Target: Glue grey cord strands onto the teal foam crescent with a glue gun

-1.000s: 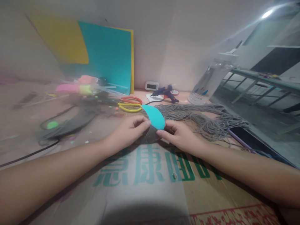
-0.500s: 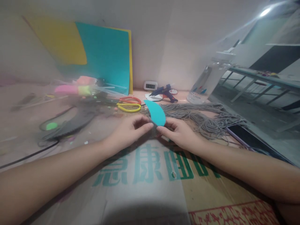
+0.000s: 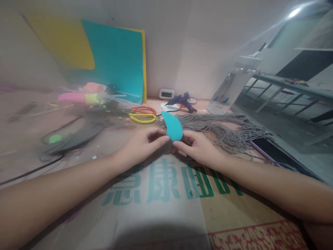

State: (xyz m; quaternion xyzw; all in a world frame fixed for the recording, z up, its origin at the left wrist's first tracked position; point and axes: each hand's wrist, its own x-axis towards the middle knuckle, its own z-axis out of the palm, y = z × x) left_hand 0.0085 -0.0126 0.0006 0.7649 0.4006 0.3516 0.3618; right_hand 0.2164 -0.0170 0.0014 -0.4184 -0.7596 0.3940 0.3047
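A curved, pointed teal piece of card or foam sheet (image 3: 172, 126) stands tilted between my two hands, above the printed cardboard (image 3: 161, 215). My left hand (image 3: 152, 142) pinches at its lower left edge, thumb against curled fingers. At the lower right edge my right hand (image 3: 192, 143) grips with thumb and fingertips. Its bottom part is dim between the thumbs, and I cannot make out whether something else is held there. Red-handled scissors (image 3: 143, 110) and yellow-handled scissors (image 3: 143, 118) lie just beyond my left hand.
Behind lie a glue gun (image 3: 183, 101), a small white digital clock (image 3: 166, 93) and a clear bottle (image 3: 229, 86). Grey cord (image 3: 229, 133) and a phone (image 3: 281, 156) are at the right. Teal sheets (image 3: 117, 62) lean on the wall; a black cable (image 3: 31, 170) runs at the left.
The teal piece has tilted slightly, its curved edge shifting a little left. Both hands keep their grip almost in place. The whole view has shifted slightly.
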